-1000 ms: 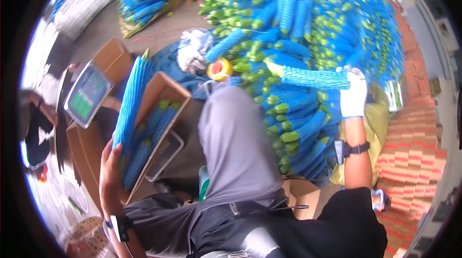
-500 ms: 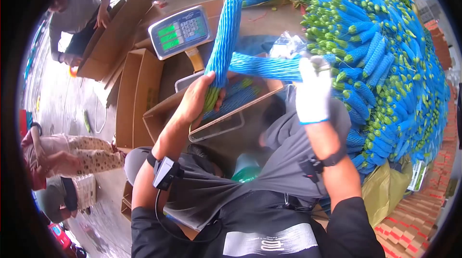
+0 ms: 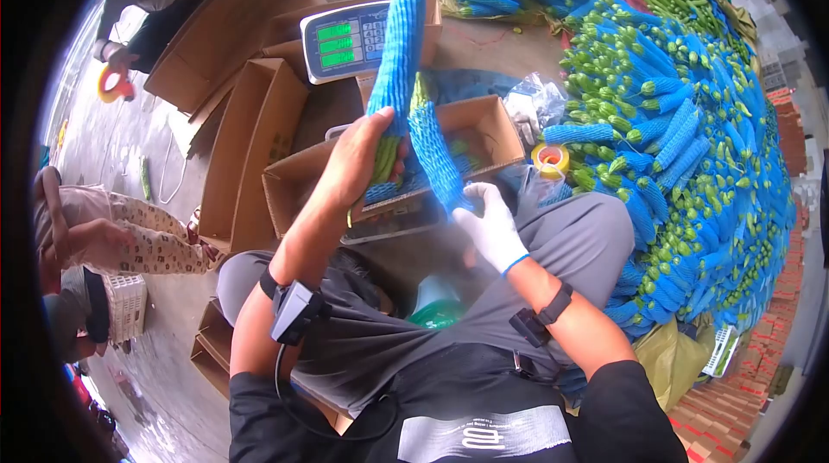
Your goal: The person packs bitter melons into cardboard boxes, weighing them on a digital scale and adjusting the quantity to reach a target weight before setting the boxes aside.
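Observation:
My bare left hand (image 3: 354, 161) is wrapped round the lower end of long green gourds in blue foam netting (image 3: 401, 44), which point up and away from me. Green, uncovered ends show below the netting, beside my fingers. In its white glove, my right hand (image 3: 490, 225) grips the near end of another netted gourd (image 3: 436, 152). That one slants toward the first bundle, its green tip uppermost. Beneath both lies an open cardboard box (image 3: 505, 130) with netted gourds inside, partly hidden by my left hand and what I hold.
A digital scale (image 3: 332, 44) with green readouts stands behind the box. A large heap of netted gourds (image 3: 682, 169) fills the right side. Yellow tape (image 3: 550, 161) and a clear plastic bag (image 3: 535, 100) lie near my knee. More cartons (image 3: 250, 152) and other people are at left.
My right hand has come down and left, turning its netted gourd from nearly level to steeply slanted. My left hand stays round its bundle. At upper left, a person's hand with orange tape has shifted.

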A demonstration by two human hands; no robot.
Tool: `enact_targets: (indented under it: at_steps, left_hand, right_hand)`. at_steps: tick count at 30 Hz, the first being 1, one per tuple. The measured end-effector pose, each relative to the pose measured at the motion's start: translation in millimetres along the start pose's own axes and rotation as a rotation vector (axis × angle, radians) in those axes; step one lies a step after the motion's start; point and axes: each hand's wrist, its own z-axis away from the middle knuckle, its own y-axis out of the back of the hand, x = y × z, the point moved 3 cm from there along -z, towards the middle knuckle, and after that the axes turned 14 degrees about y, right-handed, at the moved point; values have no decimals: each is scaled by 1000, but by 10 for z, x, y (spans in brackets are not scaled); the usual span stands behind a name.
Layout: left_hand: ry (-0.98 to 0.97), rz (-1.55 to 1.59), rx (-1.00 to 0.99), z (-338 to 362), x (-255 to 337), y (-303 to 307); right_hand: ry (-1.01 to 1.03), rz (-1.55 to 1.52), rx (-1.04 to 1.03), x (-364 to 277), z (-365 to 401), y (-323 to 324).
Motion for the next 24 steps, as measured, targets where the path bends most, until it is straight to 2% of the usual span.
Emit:
enact_targets:
  at_steps: [5,9,14,21,24]
  left_hand:
    - [-11,-116,-27,-52,-162,-64]
    - [18,-172,-59,-19,-269,-202]
    - [20,-268,-98,111,-274,-319]
    - [43,-315,-108,59,-345,-308]
    - [34,-343,-91,36,-386,-313]
  right_hand:
    - [-148,-25,-1,6,-74,69]
    - [-157,-157,46,118,-87,31]
    - [-83,202,65,-24,-120,112]
    - [47,178,155,145,-165,100]
    - [123,10,219,265,-195,32]
